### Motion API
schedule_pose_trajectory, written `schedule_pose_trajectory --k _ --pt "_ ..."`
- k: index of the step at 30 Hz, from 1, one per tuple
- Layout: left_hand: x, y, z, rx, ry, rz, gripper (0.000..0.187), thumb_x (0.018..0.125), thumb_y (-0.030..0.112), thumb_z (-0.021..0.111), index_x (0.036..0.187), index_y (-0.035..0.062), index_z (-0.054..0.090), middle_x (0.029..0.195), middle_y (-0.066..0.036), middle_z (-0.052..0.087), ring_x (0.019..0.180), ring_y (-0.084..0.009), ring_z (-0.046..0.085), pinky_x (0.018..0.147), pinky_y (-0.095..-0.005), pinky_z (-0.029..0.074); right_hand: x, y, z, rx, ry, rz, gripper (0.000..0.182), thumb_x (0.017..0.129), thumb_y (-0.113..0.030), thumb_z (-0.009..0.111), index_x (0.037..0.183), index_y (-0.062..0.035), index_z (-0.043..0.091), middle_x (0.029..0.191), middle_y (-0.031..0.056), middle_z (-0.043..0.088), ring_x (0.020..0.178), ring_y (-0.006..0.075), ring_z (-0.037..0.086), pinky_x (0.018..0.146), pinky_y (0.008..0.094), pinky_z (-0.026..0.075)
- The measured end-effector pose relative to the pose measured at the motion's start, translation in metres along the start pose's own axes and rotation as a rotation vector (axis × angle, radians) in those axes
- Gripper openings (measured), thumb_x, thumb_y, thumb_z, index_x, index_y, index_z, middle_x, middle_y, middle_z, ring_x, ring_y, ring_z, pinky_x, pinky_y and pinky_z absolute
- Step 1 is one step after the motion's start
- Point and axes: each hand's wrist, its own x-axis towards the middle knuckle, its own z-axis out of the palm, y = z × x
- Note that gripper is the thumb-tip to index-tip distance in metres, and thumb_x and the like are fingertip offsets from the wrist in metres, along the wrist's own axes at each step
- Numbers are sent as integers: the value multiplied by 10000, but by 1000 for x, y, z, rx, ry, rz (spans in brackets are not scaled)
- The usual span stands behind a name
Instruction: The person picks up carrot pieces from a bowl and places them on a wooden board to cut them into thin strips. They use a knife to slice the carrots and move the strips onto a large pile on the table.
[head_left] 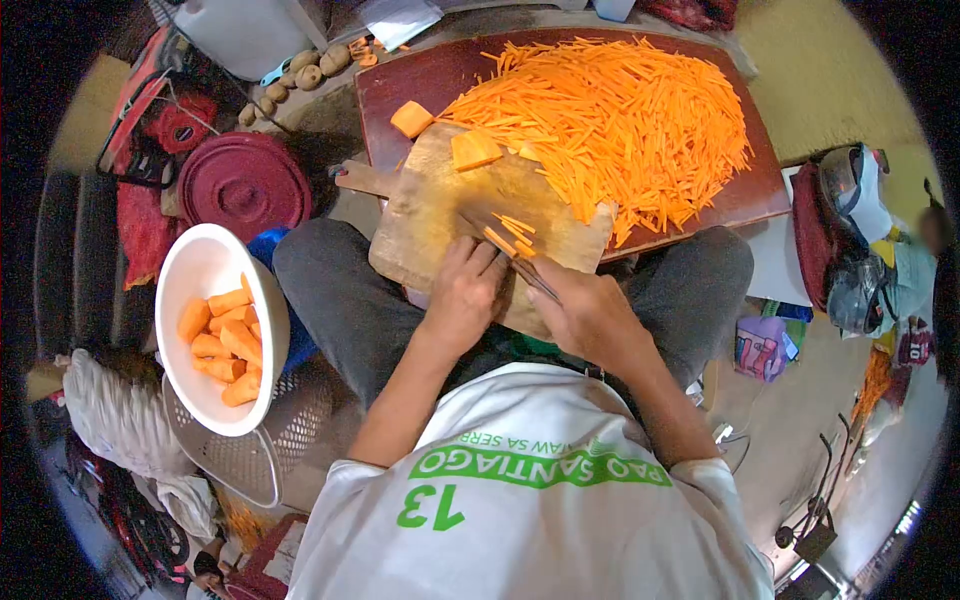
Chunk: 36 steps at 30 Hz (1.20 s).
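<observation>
Here, two carrot chunks (440, 135) on the board (430, 215).

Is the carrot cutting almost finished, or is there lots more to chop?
Lots is done: a big pile of carrot strips covers the red board. The left hand steadies carrot slices while the right hand works the knife. Left: chunks and the carrot pieces in the white bowl.

Cutting board (430, 215) — worn, matt wood; tabletop (420, 80) — smooth dark-red finish; bowl (205, 265), glossy white plastic; basket (290, 430), perforated plastic.
</observation>
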Motion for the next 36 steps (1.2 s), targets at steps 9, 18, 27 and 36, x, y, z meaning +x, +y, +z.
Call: schedule_pose_trajectory --k 9,18,27,36 --pt "0 -3 3 39 90 47 364 717 22 739 1075 -44 750 1048 -151 654 993 -358 586 884 -458 511 -15 -6 -5 -15 -39 56 273 1002 -165 667 1226 -16 624 912 282 698 886 490 696 728 554 545" --pt "1 0 4 0 75 15 309 746 40 738 1044 -42 743 1011 -150 634 959 -357 579 847 -464 511 -14 -15 -18 77 -39 60 266 996 -150 673 1218 -9 629 923 281 708 904 495 700 735 537 555" --pt "1 0 2 28 68 23 275 748 37 727 1011 -42 733 1000 -152 620 977 -358 577 865 -459 514 3 -5 -9 85 -26 50 239 1029 -173 620 1207 -14 624 874 275 694 867 495 695 732 539 545" --pt "0 0 4 13 48 -4 269 733 20 731 997 -33 732 996 -153 614 985 -362 573 872 -462 511 5 -1 1 81 68 -12 215 1024 -164 626 1186 -26 652 863 278 683 842 494 692 707 533 533"
